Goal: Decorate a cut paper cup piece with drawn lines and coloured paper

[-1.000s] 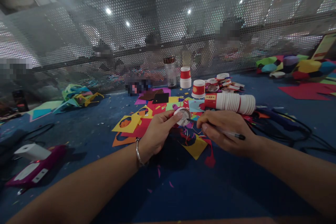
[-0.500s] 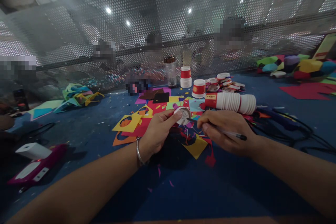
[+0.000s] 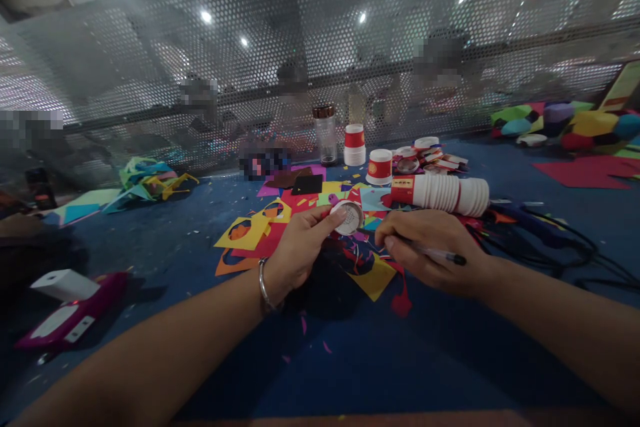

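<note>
Between the thumb and fingers of my left hand (image 3: pixel 303 243), a round white paper cup bottom (image 3: pixel 349 218) with a raised rim is tilted toward me. Its inner face carries small grey marks, too small to read, and my thumb covers its left part. My right hand (image 3: pixel 433 250) is closed around a pen (image 3: pixel 445 255) with a clear barrel and a black end. The pen's front part is dark and hard to see, so I cannot tell whether it touches the cup bottom. Beneath both hands lie coloured paper scraps, including a yellow sheet (image 3: pixel 375 279) with a cut-out.
Stacked paper cups (image 3: pixel 435 193) lie on their side behind my right hand. Farther back stand a glass bottle (image 3: pixel 326 140) and upright cups (image 3: pixel 355 145). Black cables (image 3: pixel 565 247) run at right. A purple power strip (image 3: pixel 75 313) sits at left, near another person's arm (image 3: pixel 23 227).
The cup bottom has turned slightly in my left hand, showing more of its inside. The pen has shifted a little away from it. At far left, the other person's arm has moved further in.
</note>
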Action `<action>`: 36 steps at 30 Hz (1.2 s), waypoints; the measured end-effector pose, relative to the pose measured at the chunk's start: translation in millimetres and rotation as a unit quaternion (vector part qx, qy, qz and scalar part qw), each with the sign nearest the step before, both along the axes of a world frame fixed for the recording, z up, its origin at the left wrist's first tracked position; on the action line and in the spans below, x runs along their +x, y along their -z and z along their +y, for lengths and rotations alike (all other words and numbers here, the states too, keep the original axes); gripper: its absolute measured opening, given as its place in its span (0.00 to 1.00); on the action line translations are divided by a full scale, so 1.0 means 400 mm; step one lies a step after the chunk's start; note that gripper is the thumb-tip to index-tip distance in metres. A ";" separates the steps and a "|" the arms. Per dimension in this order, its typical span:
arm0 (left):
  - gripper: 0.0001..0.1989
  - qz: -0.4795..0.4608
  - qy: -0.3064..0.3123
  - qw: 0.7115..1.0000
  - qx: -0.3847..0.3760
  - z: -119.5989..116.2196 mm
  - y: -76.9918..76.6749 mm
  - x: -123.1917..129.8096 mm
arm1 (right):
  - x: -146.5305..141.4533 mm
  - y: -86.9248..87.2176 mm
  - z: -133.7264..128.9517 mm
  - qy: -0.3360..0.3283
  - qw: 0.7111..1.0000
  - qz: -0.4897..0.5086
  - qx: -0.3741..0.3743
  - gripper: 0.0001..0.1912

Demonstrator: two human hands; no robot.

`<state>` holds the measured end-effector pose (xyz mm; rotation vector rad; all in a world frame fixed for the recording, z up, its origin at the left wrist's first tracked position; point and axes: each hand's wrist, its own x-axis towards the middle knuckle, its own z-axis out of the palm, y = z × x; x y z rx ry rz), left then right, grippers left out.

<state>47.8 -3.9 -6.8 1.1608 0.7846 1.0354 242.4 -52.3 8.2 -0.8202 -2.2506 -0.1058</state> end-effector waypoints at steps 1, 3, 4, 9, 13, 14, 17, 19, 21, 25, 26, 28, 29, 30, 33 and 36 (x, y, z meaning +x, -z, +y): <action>0.10 0.000 0.000 1.000 0.000 0.001 0.000 0.000 | 0.000 -0.001 0.000 -0.002 1.000 -0.001 0.000 0.09; 0.09 0.000 0.000 1.000 -0.002 0.000 -0.002 0.000 | 0.000 -0.003 -0.001 -0.008 1.000 0.002 0.000 0.09; 0.09 0.001 0.000 1.000 -0.003 0.000 -0.003 -0.001 | 0.000 -0.004 -0.002 -0.011 1.000 0.005 -0.001 0.09; 0.11 0.005 0.018 1.000 -0.009 -0.006 -0.004 -0.002 | -0.002 -0.006 -0.004 -0.011 1.000 0.019 -0.014 0.09; 0.11 0.009 0.026 1.000 -0.007 -0.008 -0.004 -0.002 | -0.001 -0.004 -0.002 -0.018 0.999 0.026 -0.007 0.09; 0.10 0.008 0.029 1.000 -0.008 -0.008 -0.004 -0.002 | -0.001 -0.003 -0.002 -0.019 0.999 0.025 -0.005 0.09; 0.09 0.001 0.037 0.999 -0.015 -0.006 -0.004 -0.001 | 0.000 -0.001 0.000 -0.016 1.000 0.023 -0.005 0.09; 0.09 -0.002 0.038 0.999 -0.016 -0.005 -0.004 -0.001 | 0.000 0.001 0.001 -0.019 1.000 0.022 -0.006 0.09; 0.09 -0.003 0.031 0.999 -0.012 -0.004 -0.005 -0.001 | 0.000 0.002 0.002 -0.023 1.000 0.019 -0.001 0.09; 0.08 -0.006 0.014 1.000 -0.007 -0.003 -0.005 0.000 | 0.000 0.002 0.001 -0.024 1.000 0.007 0.008 0.09; 0.08 -0.005 0.011 1.000 -0.008 -0.003 -0.005 0.000 | 0.000 0.001 0.001 -0.023 1.000 0.004 0.006 0.09; 0.09 0.001 0.010 1.000 -0.007 -0.003 -0.003 -0.001 | 0.001 -0.001 -0.001 -0.019 1.000 0.003 -0.001 0.09; 0.09 0.004 0.012 1.000 -0.005 -0.003 -0.003 -0.001 | 0.001 -0.002 -0.002 -0.016 1.000 0.005 -0.005 0.09; 0.08 0.006 0.016 1.000 -0.004 -0.003 -0.002 -0.002 | 0.001 -0.003 -0.003 -0.014 1.000 0.007 -0.008 0.09; 0.09 0.005 0.030 1.000 -0.005 -0.004 -0.001 -0.003 | 0.000 -0.002 -0.004 -0.016 1.000 0.021 -0.004 0.09; 0.10 0.002 0.041 0.999 -0.009 -0.006 -0.002 -0.003 | -0.001 0.000 -0.002 -0.022 0.999 0.024 0.010 0.09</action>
